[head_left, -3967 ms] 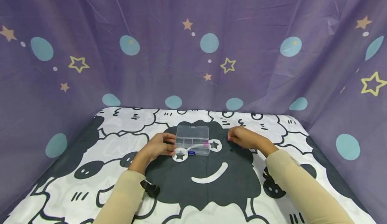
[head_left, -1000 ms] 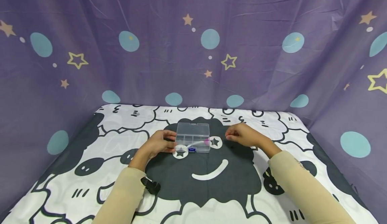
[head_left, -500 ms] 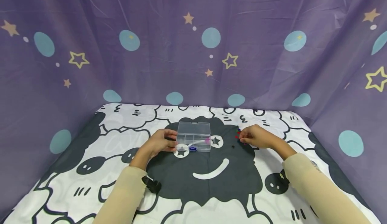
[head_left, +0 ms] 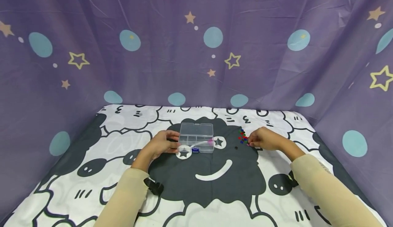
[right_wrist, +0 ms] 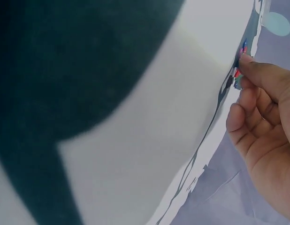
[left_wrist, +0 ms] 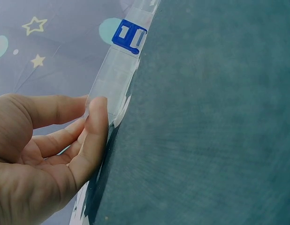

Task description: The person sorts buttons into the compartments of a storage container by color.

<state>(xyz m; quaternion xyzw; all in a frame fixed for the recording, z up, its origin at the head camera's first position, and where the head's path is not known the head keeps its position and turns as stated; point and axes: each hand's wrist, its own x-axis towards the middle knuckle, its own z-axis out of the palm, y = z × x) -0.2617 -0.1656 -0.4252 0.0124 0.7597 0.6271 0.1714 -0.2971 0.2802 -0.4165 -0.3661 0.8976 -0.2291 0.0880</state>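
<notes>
A clear plastic compartment box (head_left: 204, 149) stands with its lid (head_left: 196, 129) raised and a blue latch (head_left: 195, 150) on its front. Small pink pieces (head_left: 210, 141) lie in its right part. My left hand (head_left: 161, 144) holds the box by its left end; in the left wrist view, thumb and fingers grip a corner. To the right, several small red, blue and green pieces (head_left: 243, 136) are scattered on the cloth. At their right edge is my right hand (head_left: 264, 139), thumb and forefinger close together beside a pink piece (head_left: 248, 145). Whether they pinch it is unclear.
The table is covered by a cloth (head_left: 212, 193) with a black-and-white sheep print. A small dark piece (head_left: 236, 148) lies between the box and the coloured pieces. Behind hangs a purple curtain (head_left: 172, 73) with stars and blue spots.
My right hand has moved from near the box rightward to the far side of the coloured pieces, uncovering them. The left hand and the box have stayed put.
</notes>
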